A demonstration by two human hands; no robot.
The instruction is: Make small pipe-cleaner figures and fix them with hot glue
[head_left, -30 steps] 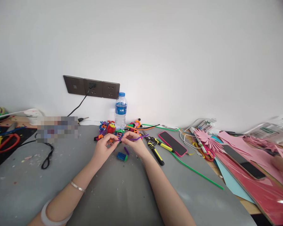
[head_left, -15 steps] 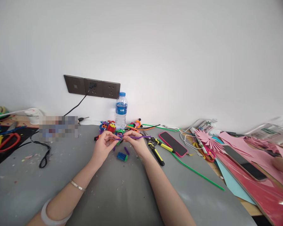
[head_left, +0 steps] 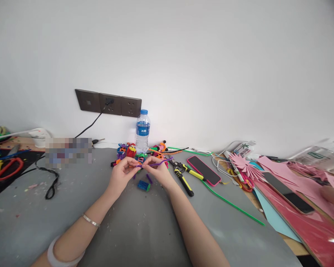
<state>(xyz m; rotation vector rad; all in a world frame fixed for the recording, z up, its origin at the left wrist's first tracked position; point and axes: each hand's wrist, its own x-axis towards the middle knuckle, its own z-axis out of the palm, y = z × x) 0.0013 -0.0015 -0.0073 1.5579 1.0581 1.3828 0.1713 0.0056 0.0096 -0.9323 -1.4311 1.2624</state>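
Bottle (head_left: 143,129): clear, with a blue cap and blue label, upright at the back of the grey tabletop (head_left: 144,237), close to the wall (head_left: 183,66).
Left hand (head_left: 122,174): in front of the bottle and a little to its left; fingers bent, thumb and fingertips pinched together on a purple pipe cleaner (head_left: 163,162).
Right hand (head_left: 159,171): in front of the bottle and a little to its right; fingers curled in, thumb and fingertips also pinching the purple pipe cleaner, very near the left hand's fingertips.
Purple pipe cleaner: held in front of the bottle, running between the two pinches, its far end jutting out to the right; the stretch under the fingertips is mostly hidden.
Silver bracelet (head_left: 91,220): on the left wrist, nearer the wearer than the bottle and to its left.
Little figures (head_left: 131,150): fuzzy and many-coloured, grouped around the foot of the bottle; the hands partly hide some.
Blue piece (head_left: 143,185): green-ended, in front of the bottle, just beside a short purple piece (head_left: 149,178).
Pliers (head_left: 184,182): black and yellow handles, right of the bottle and forward of it, near a pink-cased phone (head_left: 203,170).
Green pipe cleaner (head_left: 233,205): long, slanting toward the wearer, well right of the bottle.
Socket panel (head_left: 108,103): on the wall, left of the bottle, with a black cord (head_left: 90,126) plugged in.
Pink paper fan (head_left: 246,166): far right of the bottle.
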